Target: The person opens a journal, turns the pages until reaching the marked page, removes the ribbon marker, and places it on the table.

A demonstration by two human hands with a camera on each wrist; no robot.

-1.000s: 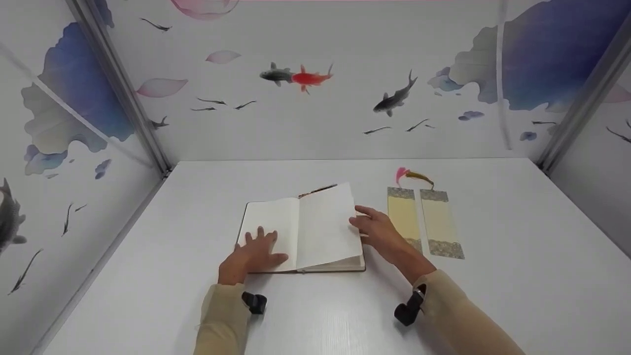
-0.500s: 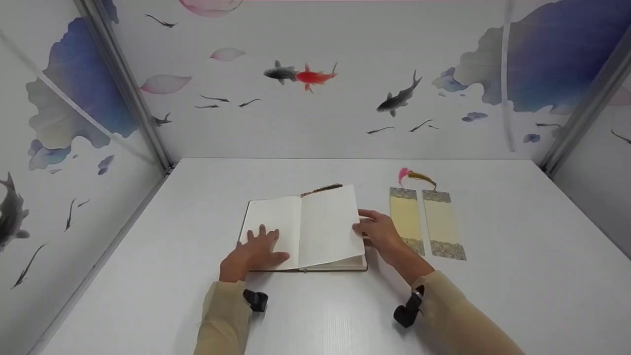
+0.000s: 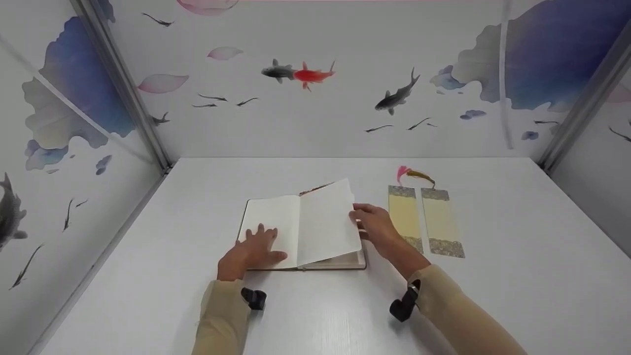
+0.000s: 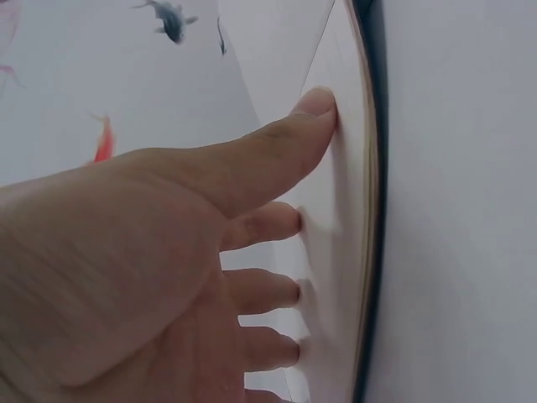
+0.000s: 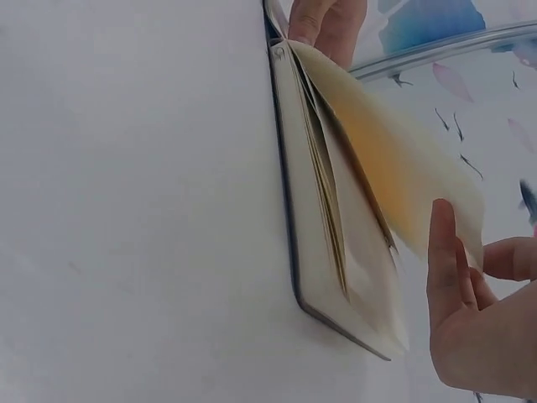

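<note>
While spread left hand (image 3: 254,248) presses dark-covered rectangular paper notebook (image 3: 286,212), right hand (image 3: 378,228) pinches raised white leaf (image 3: 326,224); slow, even lift should avoid creasing.

Above the bench (image 5: 143,210), the right hand's grip (image 5: 478,323) pinches a raised leaf (image 5: 424,176) of the notebook (image 5: 304,218), other pages (image 5: 361,218) parted beneath it, the left hand (image 5: 334,29) near the spine (image 5: 278,50).

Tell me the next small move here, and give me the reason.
Probably swing the raised page leftward with the right hand: its fingers hold that page's outer edge, which stands off the pages beneath. The left hand rests on the opposite page, so it may need to make room.
</note>
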